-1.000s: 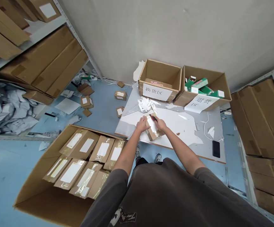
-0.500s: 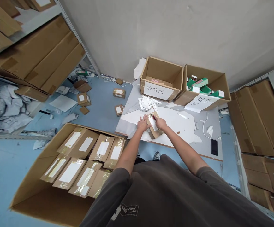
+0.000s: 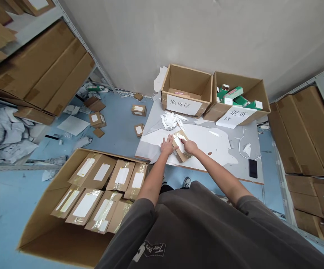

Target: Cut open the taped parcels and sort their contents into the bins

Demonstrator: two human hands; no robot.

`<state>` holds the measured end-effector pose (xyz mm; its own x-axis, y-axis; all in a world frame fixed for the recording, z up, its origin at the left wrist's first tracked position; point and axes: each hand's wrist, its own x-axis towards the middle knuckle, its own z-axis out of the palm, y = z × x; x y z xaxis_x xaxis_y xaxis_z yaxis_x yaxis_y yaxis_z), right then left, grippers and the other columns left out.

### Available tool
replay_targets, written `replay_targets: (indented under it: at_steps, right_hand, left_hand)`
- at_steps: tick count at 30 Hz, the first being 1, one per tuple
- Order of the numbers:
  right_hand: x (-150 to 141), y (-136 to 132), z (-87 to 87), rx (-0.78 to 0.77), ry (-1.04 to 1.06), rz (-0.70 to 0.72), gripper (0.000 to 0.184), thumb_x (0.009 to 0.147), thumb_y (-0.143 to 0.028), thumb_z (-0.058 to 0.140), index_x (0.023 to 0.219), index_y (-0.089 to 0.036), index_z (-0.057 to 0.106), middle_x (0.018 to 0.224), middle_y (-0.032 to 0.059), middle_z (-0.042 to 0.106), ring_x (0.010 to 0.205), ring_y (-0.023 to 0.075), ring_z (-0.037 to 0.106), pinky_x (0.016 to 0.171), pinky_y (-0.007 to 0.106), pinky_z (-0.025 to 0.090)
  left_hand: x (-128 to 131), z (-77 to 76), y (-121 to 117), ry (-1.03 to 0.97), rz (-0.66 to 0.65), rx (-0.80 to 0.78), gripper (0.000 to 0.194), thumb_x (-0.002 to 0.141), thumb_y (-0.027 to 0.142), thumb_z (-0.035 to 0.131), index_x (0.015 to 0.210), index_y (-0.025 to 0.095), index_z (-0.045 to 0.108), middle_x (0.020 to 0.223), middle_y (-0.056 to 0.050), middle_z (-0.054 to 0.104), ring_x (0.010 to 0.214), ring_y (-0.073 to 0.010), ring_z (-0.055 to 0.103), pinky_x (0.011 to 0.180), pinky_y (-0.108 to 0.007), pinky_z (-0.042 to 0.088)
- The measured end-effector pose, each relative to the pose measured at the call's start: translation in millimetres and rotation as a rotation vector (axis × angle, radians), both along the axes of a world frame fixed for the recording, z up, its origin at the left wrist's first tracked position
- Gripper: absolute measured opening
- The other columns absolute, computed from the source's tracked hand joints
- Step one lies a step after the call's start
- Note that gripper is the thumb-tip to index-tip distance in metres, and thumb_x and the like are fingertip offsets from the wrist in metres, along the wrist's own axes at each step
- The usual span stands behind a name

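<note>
On the white-covered table (image 3: 220, 147) a small taped cardboard box (image 3: 184, 155) with a white label lies at a slant in front of me. My left hand (image 3: 167, 145) rests against its left side, fingers spread. In my right hand (image 3: 190, 147) is a small dark utility knife (image 3: 182, 141), gripped with its tip at the label and tape on the box top. The blade itself is too small to make out. Just beyond the box sits a heap of crumpled white paper strips (image 3: 171, 120).
Two labelled cartons, a left one (image 3: 187, 104) and a right one (image 3: 240, 112) with green boxes, stand at the table's back. A phone (image 3: 253, 169) lies at the right edge. A large carton (image 3: 36, 228) of taped parcels stands at left; small boxes (image 3: 139, 110) lie on the floor.
My right hand and the knife have shifted slightly towards me along the box top. My left hand stays at the box's side. The whole view has tilted a little.
</note>
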<state>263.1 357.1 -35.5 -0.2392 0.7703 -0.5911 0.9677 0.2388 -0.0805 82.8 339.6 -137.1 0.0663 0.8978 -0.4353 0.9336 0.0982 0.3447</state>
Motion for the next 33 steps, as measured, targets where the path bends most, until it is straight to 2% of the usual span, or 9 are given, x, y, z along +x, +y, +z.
replay_targets:
  at_steps: [4,8,13,20,23,25,28,33]
  right_hand:
    - [10,-13,-3.9,-0.033,-0.007,-0.021,0.067,0.102,-0.024,0.058,0.166,-0.023,0.039,0.131,0.0195,0.074,0.12,0.0319,0.072,0.092,0.036,0.053]
    - [23,-27,-6.5,-0.046,0.021,-0.027,0.066,0.103,-0.024,0.055,0.167,-0.024,0.039,0.132,0.02,0.073,0.119,0.0332,0.072,0.091,0.037,0.054]
    - [39,-47,-2.2,-0.077,0.019,-0.021,0.061,0.104,-0.019,0.05,0.164,-0.023,0.043,0.133,0.0196,0.073,0.121,0.033,0.071,0.091,0.038,0.054]
    - [64,-82,1.5,-0.119,-0.012,-0.034,0.07,0.099,-0.012,0.051,0.167,-0.025,0.038,0.127,0.0194,0.074,0.118,0.0339,0.072,0.089,0.038,0.054]
    - [71,-93,3.7,-0.125,-0.011,-0.052,0.069,0.098,-0.011,0.052,0.165,-0.022,0.042,0.125,0.0206,0.074,0.117,0.0346,0.072,0.088,0.038,0.054]
    - [75,-99,5.8,-0.116,-0.008,-0.061,0.068,0.099,-0.012,0.052,0.166,-0.021,0.042,0.124,0.0216,0.074,0.117,0.035,0.072,0.089,0.038,0.054]
    - [80,-105,8.4,-0.126,-0.002,-0.079,0.072,0.101,-0.015,0.052,0.17,-0.023,0.034,0.121,0.0211,0.074,0.113,0.0347,0.073,0.087,0.037,0.053]
    - [83,-110,8.4,-0.137,0.01,-0.107,0.07,0.101,-0.017,0.051,0.169,-0.024,0.036,0.123,0.0215,0.074,0.112,0.0355,0.072,0.084,0.036,0.051]
  left_hand:
    - [0,3.4,-1,0.002,0.006,0.001,0.1,0.095,0.083,0.044,0.176,0.038,0.006,0.184,0.002,0.005,0.166,-0.0429,0.013,0.125,-0.057,0.038]
    - [-1,5.1,-1,-0.002,-0.008,-0.006,0.1,0.095,0.08,0.048,0.176,0.038,0.005,0.185,0.002,0.004,0.166,-0.0433,0.014,0.125,-0.056,0.039]
    - [-1,3.7,0,0.023,-0.015,0.008,0.1,0.095,0.08,0.048,0.176,0.039,0.007,0.185,0.001,0.005,0.166,-0.0443,0.015,0.124,-0.058,0.039]
    - [-1,4.4,2,0.025,-0.006,-0.01,0.1,0.095,0.082,0.045,0.176,0.038,0.005,0.185,0.001,0.003,0.166,-0.0444,0.015,0.124,-0.057,0.039]
    - [0,5.0,2,0.021,0.0,-0.019,0.1,0.095,0.082,0.044,0.176,0.038,0.005,0.185,0.002,0.003,0.165,-0.0443,0.016,0.125,-0.057,0.039]
    - [1,5.1,2,0.025,0.007,-0.003,0.099,0.095,0.082,0.043,0.176,0.038,0.006,0.185,0.003,0.005,0.165,-0.0445,0.016,0.125,-0.057,0.038]
    - [2,6.4,1,0.039,0.017,0.0,0.099,0.095,0.083,0.043,0.176,0.038,0.007,0.184,0.003,0.006,0.165,-0.0448,0.017,0.125,-0.058,0.037]
    - [4,10.8,1,0.062,0.006,-0.015,0.099,0.095,0.081,0.045,0.176,0.039,0.004,0.185,0.002,0.005,0.165,-0.044,0.017,0.123,-0.058,0.04]
